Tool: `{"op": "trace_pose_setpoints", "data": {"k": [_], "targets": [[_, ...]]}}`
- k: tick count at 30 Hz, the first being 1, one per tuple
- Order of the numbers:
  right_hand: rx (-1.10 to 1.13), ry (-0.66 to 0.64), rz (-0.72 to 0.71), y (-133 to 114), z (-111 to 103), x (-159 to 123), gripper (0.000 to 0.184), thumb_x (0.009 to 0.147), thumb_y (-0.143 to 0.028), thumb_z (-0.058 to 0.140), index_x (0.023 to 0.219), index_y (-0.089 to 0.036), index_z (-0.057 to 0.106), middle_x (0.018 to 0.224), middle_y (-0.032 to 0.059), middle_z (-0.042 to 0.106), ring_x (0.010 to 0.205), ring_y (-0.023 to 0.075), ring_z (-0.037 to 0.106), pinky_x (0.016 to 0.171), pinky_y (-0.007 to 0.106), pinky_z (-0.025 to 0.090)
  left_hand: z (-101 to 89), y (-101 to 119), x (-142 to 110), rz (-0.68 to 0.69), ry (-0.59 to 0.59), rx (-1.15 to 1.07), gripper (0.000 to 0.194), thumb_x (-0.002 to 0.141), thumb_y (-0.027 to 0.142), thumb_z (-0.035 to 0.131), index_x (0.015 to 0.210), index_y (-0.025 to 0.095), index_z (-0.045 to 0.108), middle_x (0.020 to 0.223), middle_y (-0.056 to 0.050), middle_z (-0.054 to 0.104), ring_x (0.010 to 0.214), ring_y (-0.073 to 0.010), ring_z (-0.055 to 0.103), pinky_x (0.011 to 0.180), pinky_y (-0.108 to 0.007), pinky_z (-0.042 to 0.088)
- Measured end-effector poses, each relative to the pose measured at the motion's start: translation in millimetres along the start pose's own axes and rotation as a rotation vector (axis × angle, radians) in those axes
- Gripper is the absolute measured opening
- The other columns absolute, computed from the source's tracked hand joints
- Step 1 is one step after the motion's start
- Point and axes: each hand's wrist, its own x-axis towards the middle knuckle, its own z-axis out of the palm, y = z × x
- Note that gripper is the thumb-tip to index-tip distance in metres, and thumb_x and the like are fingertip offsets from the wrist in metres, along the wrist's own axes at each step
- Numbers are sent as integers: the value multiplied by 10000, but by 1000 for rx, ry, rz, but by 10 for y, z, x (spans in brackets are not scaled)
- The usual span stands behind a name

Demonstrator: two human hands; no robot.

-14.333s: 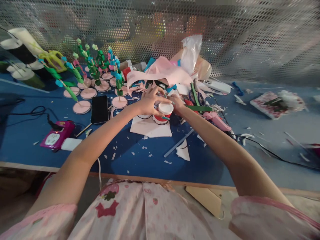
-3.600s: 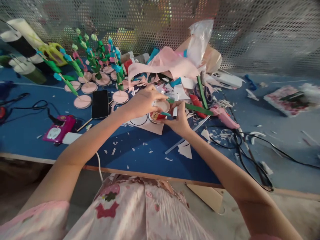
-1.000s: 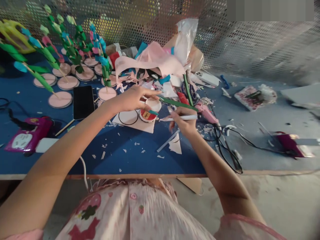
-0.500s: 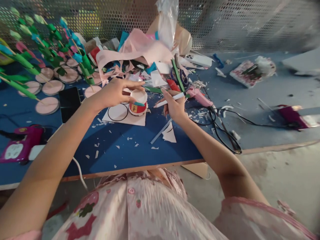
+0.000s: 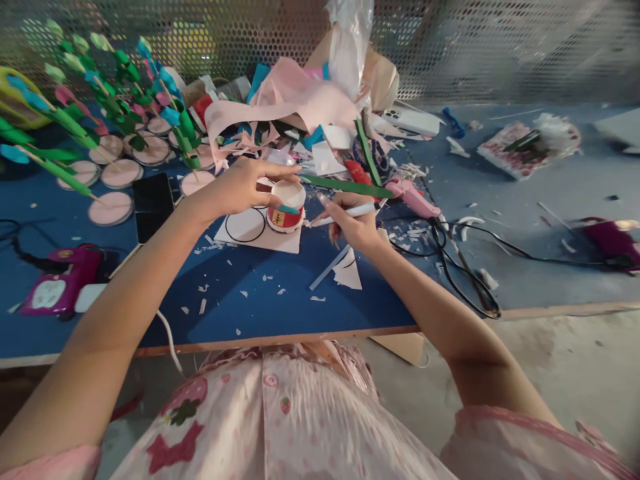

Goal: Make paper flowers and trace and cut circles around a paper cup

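Note:
My left hand [image 5: 255, 189] grips a small red and white paper cup [image 5: 286, 217] from its left side, thumb in front and fingers behind. The cup stands on a piece of white card [image 5: 280, 241], beside a black circle outline [image 5: 245, 225] drawn on it. In my right hand [image 5: 353, 220] is a white marker [image 5: 357, 211], held like a pen with its tip pointing left, close to the cup's lower right side. Whether the tip touches the cup or card is too small to tell. White scraps [image 5: 349, 270] lie below my right hand.
Pink discs [image 5: 111, 208] bearing green sticks stand at the left, near a black phone [image 5: 153, 208] and a purple power socket [image 5: 63, 283]. Pink felt [image 5: 285, 93] and scraps are heaped behind. A pink glue gun [image 5: 413, 197] with its black cord lies at the right.
The whole view has shifted, so things appear slightly farther right. The marker's tip has come nearer the cup. My left hand keeps its grip on the cup.

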Motion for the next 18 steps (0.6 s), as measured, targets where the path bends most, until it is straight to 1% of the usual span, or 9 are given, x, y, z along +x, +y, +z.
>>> {"op": "trace_pose_setpoints", "data": {"k": [2,4,6,8,11,14,18], "targets": [[-20,-108,-35,-50,46,-43,406,783,-515,627,541,-197,555,382,-23,535,296,113,490,303,234,372,2,-20,6,25,-11,-1,610,764,322,663,1346,241,497,1305,-50,604,1218,-279,532,958,-391,501],[-56,-174,-72,-81,97,-73,376,803,-475,614,558,-195,563,404,-20,557,315,117,518,319,228,397,4,-44,13,59,-22,1,592,765,260,650,1339,243,504,1306,-46,605,1217,-266,537,960,-376,497],[-115,-202,-143,-90,144,-93,328,816,-415,611,575,-195,578,434,-18,578,335,109,529,333,215,403,6,-69,21,90,-25,0,565,765,215,631,1319,239,525,1301,-44,609,1204,-254,550,950,-355,498],[-188,-213,-254,-81,179,-112,229,797,-339,642,621,-194,616,483,-10,612,365,101,537,366,208,416,7,-90,28,114,-32,-5,562,762,194,618,1315,231,530,1297,-46,611,1197,-247,557,948,-346,495],[-275,-236,-420,-58,204,-148,51,762,-241,661,775,-193,673,636,27,689,444,108,585,440,217,466,11,-111,35,142,-40,-19,574,752,173,603,1319,221,525,1299,-41,611,1212,-242,546,979,-354,471],[-345,-276,-510,-49,220,-182,170,777,-184,621,937,-199,675,770,58,722,538,131,645,506,232,518,17,-123,36,147,-45,-37,590,735,148,591,1316,221,524,1290,-28,617,1221,-244,538,1006,-375,445],[-377,-314,-659,-53,255,-200,262,829,-133,555,1064,-211,641,802,61,718,625,144,675,571,242,552,21,-128,27,153,-61,-48,591,742,145,575,1326,211,516,1294,-38,613,1213,-245,544,993,-373,453]]}}
